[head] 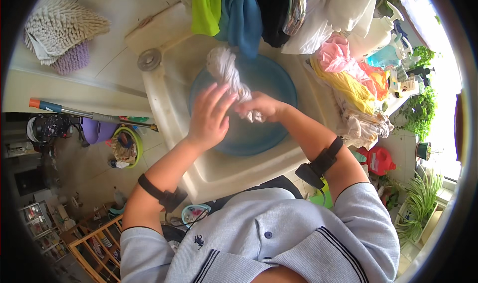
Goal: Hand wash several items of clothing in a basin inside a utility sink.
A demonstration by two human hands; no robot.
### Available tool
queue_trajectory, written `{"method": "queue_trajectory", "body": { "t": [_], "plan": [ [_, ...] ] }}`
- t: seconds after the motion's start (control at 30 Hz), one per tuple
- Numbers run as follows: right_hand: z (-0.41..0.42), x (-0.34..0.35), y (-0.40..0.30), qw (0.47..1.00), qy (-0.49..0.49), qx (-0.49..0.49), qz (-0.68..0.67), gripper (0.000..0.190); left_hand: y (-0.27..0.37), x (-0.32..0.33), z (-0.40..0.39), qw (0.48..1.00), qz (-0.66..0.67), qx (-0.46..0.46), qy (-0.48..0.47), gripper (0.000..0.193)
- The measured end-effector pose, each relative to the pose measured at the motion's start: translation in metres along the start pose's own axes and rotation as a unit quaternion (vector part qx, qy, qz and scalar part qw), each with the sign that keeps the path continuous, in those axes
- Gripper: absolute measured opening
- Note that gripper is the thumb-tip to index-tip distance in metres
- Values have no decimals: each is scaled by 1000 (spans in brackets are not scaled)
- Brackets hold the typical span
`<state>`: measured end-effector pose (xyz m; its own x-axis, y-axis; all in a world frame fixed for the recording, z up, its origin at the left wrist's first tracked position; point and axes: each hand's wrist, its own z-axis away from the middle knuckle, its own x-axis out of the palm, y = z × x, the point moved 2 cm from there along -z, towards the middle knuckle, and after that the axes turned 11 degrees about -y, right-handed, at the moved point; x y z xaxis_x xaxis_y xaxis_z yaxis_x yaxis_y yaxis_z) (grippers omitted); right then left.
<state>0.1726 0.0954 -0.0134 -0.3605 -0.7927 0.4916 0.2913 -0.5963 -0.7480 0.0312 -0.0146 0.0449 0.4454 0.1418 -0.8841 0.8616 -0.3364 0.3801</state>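
Note:
A pale, twisted wet cloth (232, 72) hangs over a blue plastic basin (257, 143), which sits inside a cream laundry sink (168, 96). My right hand (263, 106) is closed around the near end of the cloth. Beside it, my left hand (210, 119) is spread, with its fingertips at the cloth's left side; whether they touch it is hard to tell. Cloudy liquid seems to fill the basin, partly hidden by my hands and the cloth.
Lime, blue and black garments (239, 17) hang over the sink's far edge, by a shiny faucet (295, 10). Crumpled pink and yellow clothes (345, 79) are heaped on the right, beside pump bottles (373, 36). At the sink's left corner lies a round drain stopper (149, 59).

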Motion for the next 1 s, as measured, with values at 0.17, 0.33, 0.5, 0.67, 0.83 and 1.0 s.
{"method": "queue_trajectory", "body": {
  "t": [0.17, 0.33, 0.5, 0.67, 0.83, 1.0],
  "plan": [
    [0, 33, -1, 974, -205, 99, -13, 41, -17, -3, -22, 980, -162, 119, 17, 12],
    [5, 31, -23, 969, -73, 82, 223, 44, -15, -11, -38, 953, -225, 196, -52, 10],
    [-7, 34, -20, 807, 121, 120, 566, 35, -13, 16, -24, 964, -188, 28, -185, 9],
    [-14, 22, 8, 708, 252, -105, 652, 25, -2, 35, -23, 943, 0, -245, -225, 17],
    [-14, 19, -3, 624, 262, -244, 694, 32, -23, 68, -5, 851, 289, -419, -127, 20],
    [-13, 14, -7, 631, 264, -296, 667, 38, -11, 67, -9, 654, 604, -457, -3, 15]
  ]
}}
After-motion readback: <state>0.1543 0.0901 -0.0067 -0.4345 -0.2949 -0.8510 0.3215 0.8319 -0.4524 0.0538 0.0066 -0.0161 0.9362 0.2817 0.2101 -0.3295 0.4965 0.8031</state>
